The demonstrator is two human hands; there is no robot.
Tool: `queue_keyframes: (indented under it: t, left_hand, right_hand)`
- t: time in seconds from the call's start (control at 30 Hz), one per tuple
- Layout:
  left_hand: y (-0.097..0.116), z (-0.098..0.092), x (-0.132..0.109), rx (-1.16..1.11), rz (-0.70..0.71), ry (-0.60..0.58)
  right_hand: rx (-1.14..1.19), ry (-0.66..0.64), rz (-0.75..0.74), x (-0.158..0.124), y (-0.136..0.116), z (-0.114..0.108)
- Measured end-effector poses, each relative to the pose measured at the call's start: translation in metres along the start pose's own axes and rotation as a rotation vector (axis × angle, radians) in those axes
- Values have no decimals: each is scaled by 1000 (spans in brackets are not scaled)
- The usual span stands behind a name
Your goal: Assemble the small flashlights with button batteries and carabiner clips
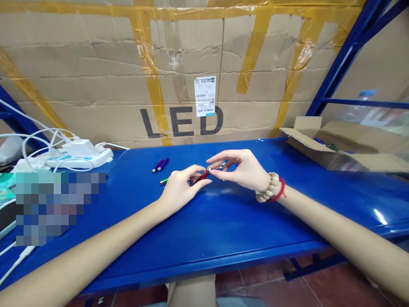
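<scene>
My left hand [181, 187] pinches a small red cylinder [202, 176], like a mini torch or pen, just above the blue table [223, 221]. My right hand [243, 169], with a bead bracelet and red string on the wrist, closes its fingers on the cylinder's silver tip and holds other small metal pieces that I cannot make out. Two purple cylinders [160, 164] lie on the table to the left of my hands. A green one [164, 181] lies partly hidden behind my left hand.
A large taped cardboard box marked LED [179, 85] stands along the table's back. A white power strip with chargers and cables [76, 153] sits at the left. An open cardboard box [335, 147] rests at the right by blue shelf posts.
</scene>
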State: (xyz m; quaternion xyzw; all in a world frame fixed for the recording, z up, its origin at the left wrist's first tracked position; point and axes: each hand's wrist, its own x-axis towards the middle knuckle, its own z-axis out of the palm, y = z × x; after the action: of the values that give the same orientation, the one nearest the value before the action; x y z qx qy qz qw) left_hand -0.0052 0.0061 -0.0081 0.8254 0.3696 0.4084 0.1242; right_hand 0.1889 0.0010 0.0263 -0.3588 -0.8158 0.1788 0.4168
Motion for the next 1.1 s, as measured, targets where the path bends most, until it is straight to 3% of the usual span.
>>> queue_keyframes:
  t: [0.33, 0.5, 0.7, 0.83, 1.1]
  left_hand:
    - [1, 0, 1, -33, -58, -14]
    - [0, 0, 2, -81, -112, 26]
    - [1, -2, 3, -161, -135, 48]
    - [2, -2, 4, -171, -123, 52]
    - [2, -1, 2, -51, -38, 18]
  right_hand:
    - [13, -55, -53, -4, -2, 2]
    - [-122, 17, 7, 1, 6, -9]
    - [-368, -325, 144, 4, 26, -22]
    - [-309, -360, 151, 4, 32, -20]
    - [-7, -476, 398, 2, 26, -13]
